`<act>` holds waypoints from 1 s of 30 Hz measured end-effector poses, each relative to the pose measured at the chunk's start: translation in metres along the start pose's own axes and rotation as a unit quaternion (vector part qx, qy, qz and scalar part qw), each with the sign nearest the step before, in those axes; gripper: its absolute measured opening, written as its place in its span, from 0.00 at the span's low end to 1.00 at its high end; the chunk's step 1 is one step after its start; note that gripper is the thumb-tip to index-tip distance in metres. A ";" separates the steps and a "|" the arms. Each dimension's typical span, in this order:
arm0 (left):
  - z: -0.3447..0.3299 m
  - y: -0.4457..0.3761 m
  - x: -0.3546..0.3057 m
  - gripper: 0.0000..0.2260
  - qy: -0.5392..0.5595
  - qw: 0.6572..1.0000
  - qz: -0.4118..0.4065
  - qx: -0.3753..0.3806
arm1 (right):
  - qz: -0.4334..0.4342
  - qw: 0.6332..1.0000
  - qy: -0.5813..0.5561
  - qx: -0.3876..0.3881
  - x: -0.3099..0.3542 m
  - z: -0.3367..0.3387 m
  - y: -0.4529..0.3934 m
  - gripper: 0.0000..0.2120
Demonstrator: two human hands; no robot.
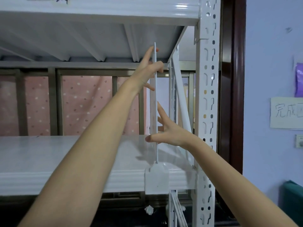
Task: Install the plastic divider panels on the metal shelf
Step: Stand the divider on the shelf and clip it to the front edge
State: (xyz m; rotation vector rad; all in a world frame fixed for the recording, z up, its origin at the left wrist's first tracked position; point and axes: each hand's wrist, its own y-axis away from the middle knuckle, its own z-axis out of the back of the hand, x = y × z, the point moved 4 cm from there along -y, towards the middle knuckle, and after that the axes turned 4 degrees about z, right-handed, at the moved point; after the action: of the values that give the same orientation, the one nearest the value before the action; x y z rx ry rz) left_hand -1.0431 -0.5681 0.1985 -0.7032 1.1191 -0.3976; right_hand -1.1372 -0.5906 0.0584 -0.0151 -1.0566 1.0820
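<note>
Between the two decks, near the shelf's right end: one divider (155, 102), white plastic, thin, seen edge-on, standing upright. Foot seated in a white clip (156, 179) on the lower deck's (65, 154) front lip; top edge short of, or just at, the upper deck's (82, 41) underside, contact unclear. Left hand (148, 69) high on the panel, fingers closed around its upper edge, thumb on the near side, probably to steer the top into line. Right hand (168, 131) low, fingers spread and open, thumb and fingertips pressed flat to the panel's sides without clasping, likely steadying it against tilt. Slotted white post (208, 95) just right, a diagonal brace (180, 95) behind. Beyond the rack: pink dotted curtain (82, 102). Right wall: paper note (286, 112).
</note>
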 end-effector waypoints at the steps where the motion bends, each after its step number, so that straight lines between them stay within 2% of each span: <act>1: 0.001 0.002 0.000 0.22 0.005 1.000 0.000 -0.004 | 0.002 1.000 0.008 0.001 0.001 0.000 0.001 0.53; 12: 0.003 0.006 0.003 0.26 0.003 1.000 -0.007 -0.024 | 0.023 0.999 0.005 0.024 -0.004 -0.001 -0.002 0.51; 18: 0.013 0.008 0.006 0.20 0.014 0.998 -0.013 -0.063 | 0.029 0.999 0.015 0.044 -0.003 -0.002 -0.003 0.50; 26: 0.014 0.005 0.008 0.24 0.012 0.997 -0.017 -0.069 | 0.048 0.998 0.009 0.040 -0.004 -0.003 -0.003 0.50; 30: 0.006 0.008 0.005 0.29 0.002 0.999 -0.016 -0.047 | 0.058 0.998 0.005 0.017 -0.007 -0.001 -0.001 0.50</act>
State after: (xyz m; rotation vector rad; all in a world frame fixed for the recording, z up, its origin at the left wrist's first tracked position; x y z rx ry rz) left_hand -1.0359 -0.5637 0.1909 -0.8036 1.1367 -0.3761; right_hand -1.1358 -0.5960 0.0533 -0.0559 -1.0389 1.2036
